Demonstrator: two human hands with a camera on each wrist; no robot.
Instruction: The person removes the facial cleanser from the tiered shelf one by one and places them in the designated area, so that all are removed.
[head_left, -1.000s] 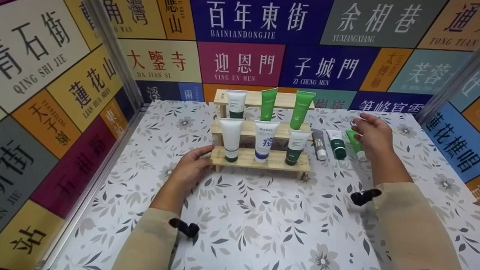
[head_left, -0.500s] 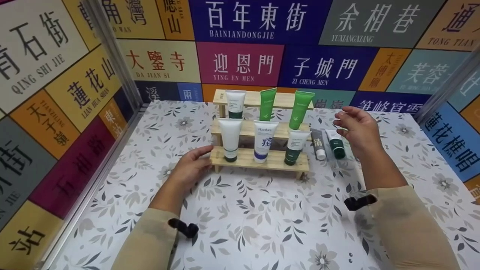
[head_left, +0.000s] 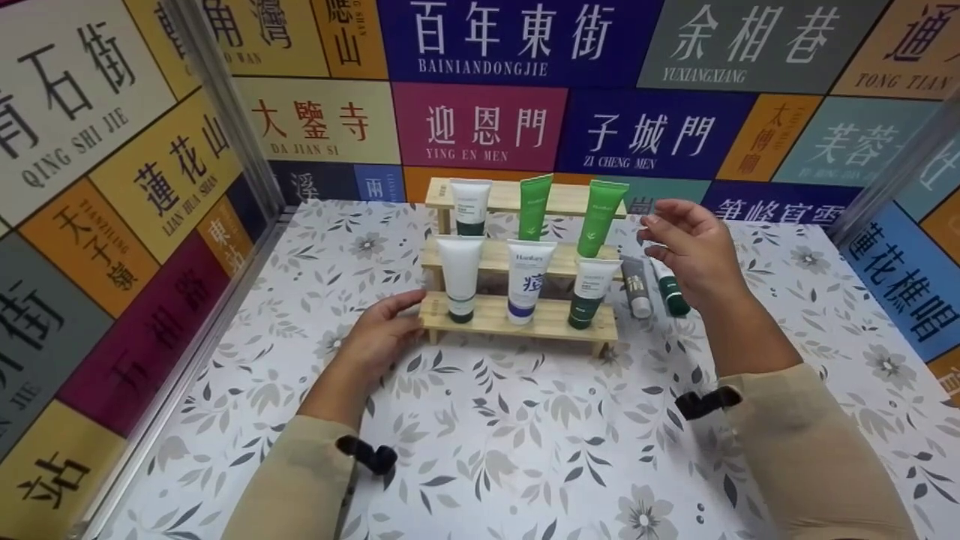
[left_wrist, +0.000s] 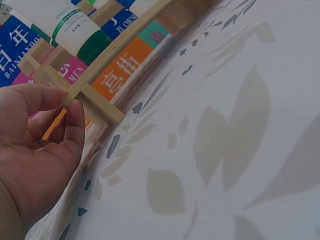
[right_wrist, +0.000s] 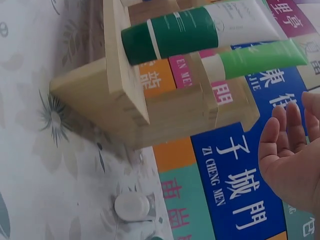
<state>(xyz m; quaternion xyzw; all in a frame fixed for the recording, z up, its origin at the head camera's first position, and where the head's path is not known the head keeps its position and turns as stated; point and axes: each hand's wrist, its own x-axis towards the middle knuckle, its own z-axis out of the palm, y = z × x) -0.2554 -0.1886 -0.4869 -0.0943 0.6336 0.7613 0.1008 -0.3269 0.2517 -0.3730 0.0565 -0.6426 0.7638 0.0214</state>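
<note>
Pale wood: one three-tier display stand (head_left: 555, 319), standing on the counter (head_left: 510, 450) towards its far side.

Near tier, left to right, all upright on their caps: one plain white tube (head_left: 460, 274) with dark green cap; one blue-capped tube (head_left: 531, 277), white, with a large blue character; one two-tone tube (head_left: 595, 289), white above dark green.

Middle tier, left to right: one white-and-green tube (head_left: 470, 202); one bright green tube (head_left: 535, 206), its base hidden behind the near row; one leaning green tube (head_left: 602, 217), tilted slightly to the right. The far, highest tier rises behind them.

Hands, two. Left hand (head_left: 382, 334): thumb and finger pinching the left end of the near tier. Right hand (head_left: 694, 247): raised just right of the stand, fingers loosely curved and apart, holding nothing.

Lying on the counter, right of the stand: one grey tube (head_left: 636, 285), white cap towards the near side; beside it, one dark-green-capped tube (head_left: 673, 292), partly covered by the right hand.

Surroundings: white counter covering printed with grey leaves and flowers; beige sleeves (head_left: 292, 480) on both arms, a black device (head_left: 367, 454) at each wrist; multicoloured wall panels (head_left: 517, 45) lettered in Chinese and Latin characters, far side, left and right.
</note>
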